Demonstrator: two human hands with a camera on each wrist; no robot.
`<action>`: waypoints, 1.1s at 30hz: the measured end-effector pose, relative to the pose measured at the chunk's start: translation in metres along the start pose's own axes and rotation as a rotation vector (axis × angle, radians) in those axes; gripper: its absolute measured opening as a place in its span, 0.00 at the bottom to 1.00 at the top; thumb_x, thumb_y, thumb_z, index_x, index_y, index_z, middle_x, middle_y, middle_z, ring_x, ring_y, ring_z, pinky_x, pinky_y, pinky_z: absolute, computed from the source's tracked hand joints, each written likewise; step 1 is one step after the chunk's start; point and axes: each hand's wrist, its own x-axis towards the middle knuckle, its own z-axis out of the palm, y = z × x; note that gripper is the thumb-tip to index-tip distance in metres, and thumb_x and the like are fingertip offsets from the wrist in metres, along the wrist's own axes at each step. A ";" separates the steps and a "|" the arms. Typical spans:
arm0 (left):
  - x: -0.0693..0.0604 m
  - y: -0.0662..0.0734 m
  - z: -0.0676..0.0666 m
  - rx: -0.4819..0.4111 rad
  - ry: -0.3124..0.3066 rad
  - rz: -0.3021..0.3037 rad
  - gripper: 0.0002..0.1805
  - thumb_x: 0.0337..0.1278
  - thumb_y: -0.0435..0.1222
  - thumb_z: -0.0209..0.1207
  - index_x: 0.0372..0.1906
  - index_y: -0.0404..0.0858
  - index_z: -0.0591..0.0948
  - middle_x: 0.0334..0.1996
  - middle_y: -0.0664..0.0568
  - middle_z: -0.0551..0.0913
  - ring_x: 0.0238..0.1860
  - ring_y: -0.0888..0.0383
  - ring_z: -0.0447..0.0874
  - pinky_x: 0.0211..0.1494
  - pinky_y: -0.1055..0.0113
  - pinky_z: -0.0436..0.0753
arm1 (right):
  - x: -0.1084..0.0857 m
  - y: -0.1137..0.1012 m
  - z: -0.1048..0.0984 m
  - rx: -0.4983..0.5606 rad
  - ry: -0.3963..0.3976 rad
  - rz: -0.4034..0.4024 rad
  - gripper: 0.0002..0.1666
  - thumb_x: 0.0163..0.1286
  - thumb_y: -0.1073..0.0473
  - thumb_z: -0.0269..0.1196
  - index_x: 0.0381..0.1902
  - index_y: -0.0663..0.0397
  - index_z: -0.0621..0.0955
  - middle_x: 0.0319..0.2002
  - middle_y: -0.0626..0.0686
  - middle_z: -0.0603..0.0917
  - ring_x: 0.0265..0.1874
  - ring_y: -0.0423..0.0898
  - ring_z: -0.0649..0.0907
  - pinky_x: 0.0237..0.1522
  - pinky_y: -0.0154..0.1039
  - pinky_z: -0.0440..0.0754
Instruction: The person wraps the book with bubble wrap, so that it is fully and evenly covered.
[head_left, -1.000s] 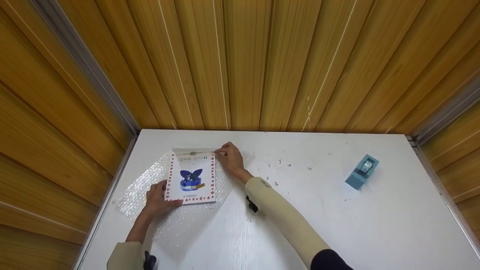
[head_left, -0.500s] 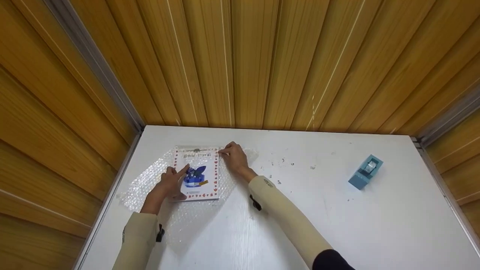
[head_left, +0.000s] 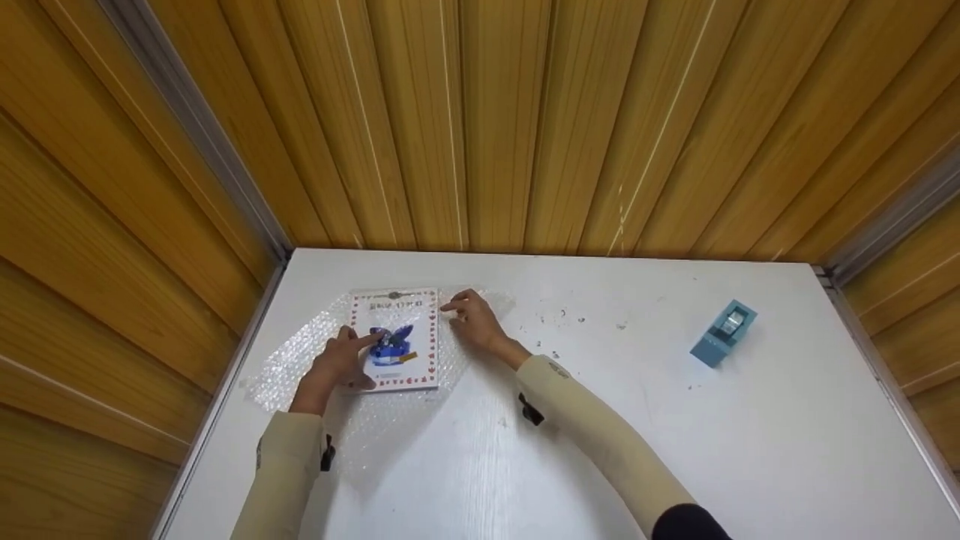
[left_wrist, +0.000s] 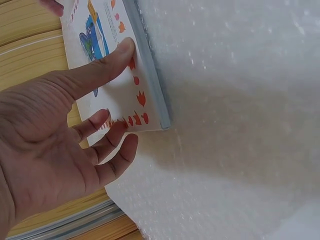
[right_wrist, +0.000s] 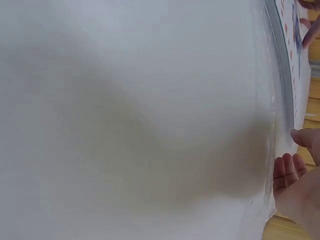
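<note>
A book (head_left: 401, 315) with a white cover, red leaf-like border and blue creature picture lies face up on a sheet of bubble wrap (head_left: 296, 358). My left hand (head_left: 341, 361) rests over the book's left side, its index finger reaching onto the picture. In the left wrist view, my thumb (left_wrist: 107, 67) presses on the cover while the other fingers spread loosely by the book's corner. Near the upper right edge of the book is my right hand (head_left: 477, 321), its fingers loosely bent and pinching nothing visible. The right wrist view puts its thumb (right_wrist: 302, 136) by the book's corner.
A blue tape dispenser (head_left: 724, 334) stands at the right of the white table (head_left: 600, 420). Small dark marks dot the tabletop between it and the book. Wood-patterned panels (head_left: 495, 127) rise behind the table and on both sides.
My left hand has moved from the book's lower left corner onto its cover. My right hand has loosened its pinch at the upper right corner and drawn slightly right.
</note>
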 end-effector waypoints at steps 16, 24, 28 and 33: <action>0.031 -0.005 -0.029 0.022 0.012 -0.004 0.50 0.47 0.32 0.76 0.77 0.48 0.67 0.71 0.32 0.62 0.68 0.30 0.67 0.65 0.33 0.74 | -0.035 -0.036 0.007 0.177 -0.316 -0.150 0.15 0.65 0.74 0.65 0.50 0.71 0.85 0.50 0.66 0.87 0.52 0.61 0.86 0.56 0.48 0.87; 0.030 -0.014 -0.036 -0.014 -0.005 -0.027 0.50 0.50 0.32 0.74 0.79 0.47 0.64 0.71 0.31 0.59 0.70 0.28 0.63 0.66 0.32 0.72 | -0.039 -0.050 0.027 -0.064 -0.443 -0.312 0.19 0.65 0.64 0.71 0.54 0.63 0.86 0.52 0.58 0.88 0.55 0.53 0.86 0.63 0.37 0.80; 0.030 -0.013 -0.036 -0.027 -0.006 -0.045 0.49 0.52 0.31 0.74 0.79 0.48 0.64 0.72 0.32 0.58 0.70 0.29 0.63 0.67 0.31 0.71 | -0.040 -0.051 0.034 -0.227 -0.419 -0.392 0.21 0.64 0.58 0.72 0.54 0.57 0.86 0.54 0.55 0.88 0.55 0.51 0.84 0.64 0.40 0.78; 0.027 -0.012 -0.034 -0.004 -0.006 -0.064 0.48 0.53 0.33 0.74 0.79 0.49 0.65 0.72 0.32 0.60 0.69 0.29 0.65 0.66 0.30 0.72 | -0.040 -0.053 0.045 -0.218 -0.426 -0.447 0.21 0.63 0.56 0.73 0.53 0.55 0.87 0.54 0.54 0.87 0.56 0.50 0.83 0.65 0.36 0.76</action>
